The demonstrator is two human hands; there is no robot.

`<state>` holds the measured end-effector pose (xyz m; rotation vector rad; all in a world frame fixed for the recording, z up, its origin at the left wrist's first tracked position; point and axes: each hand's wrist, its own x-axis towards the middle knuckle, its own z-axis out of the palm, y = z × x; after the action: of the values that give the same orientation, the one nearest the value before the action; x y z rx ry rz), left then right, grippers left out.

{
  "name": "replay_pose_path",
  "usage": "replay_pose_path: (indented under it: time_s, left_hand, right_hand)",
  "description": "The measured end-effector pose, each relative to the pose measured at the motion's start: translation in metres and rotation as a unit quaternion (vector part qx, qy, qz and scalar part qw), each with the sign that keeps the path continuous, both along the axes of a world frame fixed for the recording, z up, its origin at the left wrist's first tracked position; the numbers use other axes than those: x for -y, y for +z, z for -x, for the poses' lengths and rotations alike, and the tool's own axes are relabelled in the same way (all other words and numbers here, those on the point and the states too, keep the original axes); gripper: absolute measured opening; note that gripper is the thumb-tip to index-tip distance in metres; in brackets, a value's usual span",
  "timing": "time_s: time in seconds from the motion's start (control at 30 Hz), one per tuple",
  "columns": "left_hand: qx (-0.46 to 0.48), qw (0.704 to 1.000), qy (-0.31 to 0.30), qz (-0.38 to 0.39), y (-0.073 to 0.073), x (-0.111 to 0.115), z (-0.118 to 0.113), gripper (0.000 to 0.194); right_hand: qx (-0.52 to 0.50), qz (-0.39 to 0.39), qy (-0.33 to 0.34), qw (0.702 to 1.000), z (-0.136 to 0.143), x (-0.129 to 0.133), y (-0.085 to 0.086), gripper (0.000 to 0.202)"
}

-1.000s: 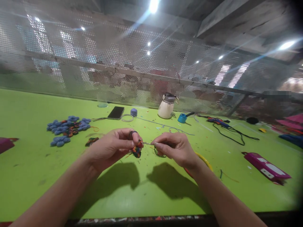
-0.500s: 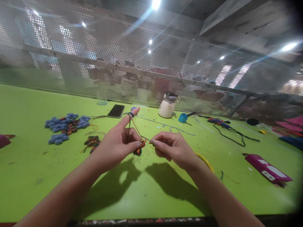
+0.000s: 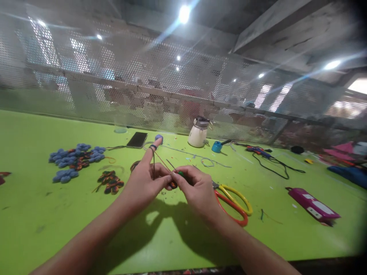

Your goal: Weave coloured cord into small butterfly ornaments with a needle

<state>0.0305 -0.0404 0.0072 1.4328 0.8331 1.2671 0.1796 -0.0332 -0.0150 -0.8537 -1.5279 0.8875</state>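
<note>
My left hand [image 3: 146, 179] pinches a small dark and orange crochet piece [image 3: 173, 185] between thumb and fingers. Its index finger points up, with dark yarn [image 3: 154, 162] looped around it and strands running down to the piece. My right hand [image 3: 197, 187] grips a thin crochet hook [image 3: 180, 173] with a green part showing; the fingertips meet those of my left hand at the piece. The hook's tip is hard to make out. Scissors [image 3: 233, 206] with orange and yellow handles lie partly behind my right wrist. A dark multicoloured crochet flower [image 3: 111, 182] rests left of my left hand.
Blue crochet flowers [image 3: 65, 175] lie at left on the green table [image 3: 34, 214]. Farther back are a phone [image 3: 137, 140], a cream bottle [image 3: 197, 135] and a blue pot [image 3: 217, 146]. A corded tool [image 3: 259, 151] and magenta case [image 3: 314, 206] lie right. Perforated panels stand behind.
My right hand has moved left with the hook, closing the gap to my left hand at the crochet piece. More of the scissors now shows. The camera view has shifted slightly.
</note>
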Motion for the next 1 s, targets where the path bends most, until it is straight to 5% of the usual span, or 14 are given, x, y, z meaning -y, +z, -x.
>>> replay_pose_path:
  time_s: [0.2, 0.33, 0.43, 0.5, 0.6, 0.77, 0.87, 1.0]
  left_hand:
    - [0.061, 0.997, -0.008, 0.044, -0.004, -0.009, 0.006, 0.095]
    - [0.028, 0.994, 0.082, 0.072, -0.007, -0.026, 0.02, 0.086]
    - [-0.068, 0.976, 0.205, 0.033, -0.01, -0.037, 0.03, 0.053]
    - [-0.078, 0.975, 0.204, 0.029, -0.01, -0.039, 0.034, 0.027]
    - [-0.07, 0.989, 0.13, 0.028, -0.005, -0.033, 0.034, 0.042]
    - [0.178, 0.98, -0.087, 0.002, 0.016, -0.01, 0.032, 0.041]
    - [0.217, 0.974, -0.061, -0.001, 0.028, -0.008, 0.033, 0.023]
    - [-0.039, 0.994, 0.096, -0.037, 0.024, -0.027, 0.037, 0.064]
  right_hand:
    - [0.083, -0.071, -0.009, 0.994, -0.014, -0.005, 0.005, 0.017]
    - [0.065, -0.023, 0.112, 0.991, -0.031, -0.001, 0.02, 0.02]
    - [-0.038, 0.045, 0.195, 0.979, -0.048, 0.001, 0.033, 0.027]
    - [-0.128, 0.043, 0.175, 0.975, -0.059, -0.005, 0.04, 0.032]
    - [-0.203, 0.046, 0.081, 0.975, -0.074, -0.024, 0.044, 0.034]
    - [-0.125, 0.065, 0.101, 0.985, -0.074, -0.055, 0.027, 0.03]
    - [-0.042, 0.111, 0.162, 0.98, -0.064, -0.057, 0.013, 0.032]
    - [-0.013, 0.14, 0.207, 0.968, -0.06, -0.053, 0.008, 0.036]
